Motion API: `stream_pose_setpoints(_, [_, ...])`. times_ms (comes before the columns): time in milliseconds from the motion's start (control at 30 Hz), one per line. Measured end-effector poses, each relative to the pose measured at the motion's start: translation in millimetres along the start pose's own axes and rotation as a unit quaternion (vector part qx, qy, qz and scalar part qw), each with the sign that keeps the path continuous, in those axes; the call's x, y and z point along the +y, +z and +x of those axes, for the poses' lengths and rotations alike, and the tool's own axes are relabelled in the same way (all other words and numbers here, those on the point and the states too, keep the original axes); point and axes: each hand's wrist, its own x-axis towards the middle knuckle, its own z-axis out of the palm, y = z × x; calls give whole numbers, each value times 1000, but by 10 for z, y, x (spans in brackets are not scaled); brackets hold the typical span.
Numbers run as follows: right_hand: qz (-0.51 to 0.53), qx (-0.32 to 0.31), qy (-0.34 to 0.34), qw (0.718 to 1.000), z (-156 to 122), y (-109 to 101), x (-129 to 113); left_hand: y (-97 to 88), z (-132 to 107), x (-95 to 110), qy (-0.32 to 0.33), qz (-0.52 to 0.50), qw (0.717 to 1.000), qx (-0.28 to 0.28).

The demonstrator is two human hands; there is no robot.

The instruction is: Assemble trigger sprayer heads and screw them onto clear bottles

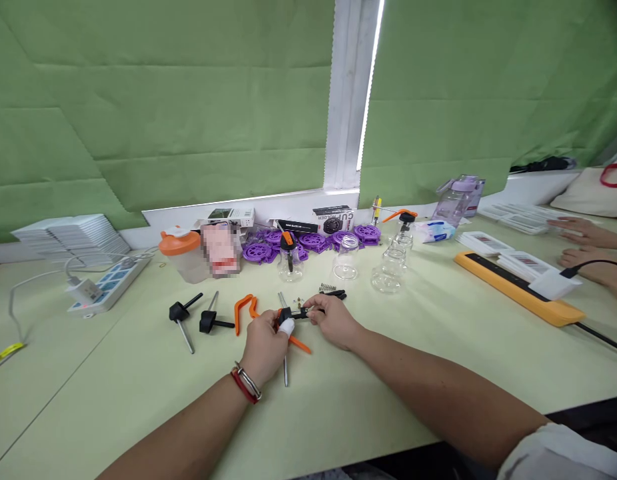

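Observation:
My left hand [264, 347] and my right hand [332, 320] meet over the pale green table [138, 387], both closed on a small black pump part [294, 312] held between them. An orange lever [299, 344] sticks out under my left fingers, one of which has a white wrap. A thin metal rod [285, 370] lies under my left hand. Just left lie an orange trigger piece [242, 309] and two black pump heads with rods [181, 316] [211, 321]. A small spring and black piece [332, 291] rest beyond my right hand.
Clear glass bottles [388, 270] and purple plastic wheels [313, 240] stand at the back. A power strip [108, 283] lies at the left and an orange-lidded cup [181, 253] behind. Another person's hands [586, 250] rest at the right by a yellow-edged device [518, 290].

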Motion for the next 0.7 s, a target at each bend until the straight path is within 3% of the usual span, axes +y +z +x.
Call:
stream_pose_setpoints(367, [27, -3, -10, 1000, -3, 9, -13, 4, -8, -2, 6, -26, 1000, 5])
stream_pose_setpoints(700, [-22, -14, 13, 1000, -51, -60, -116, -4, -15, -20, 8, -42, 999, 13])
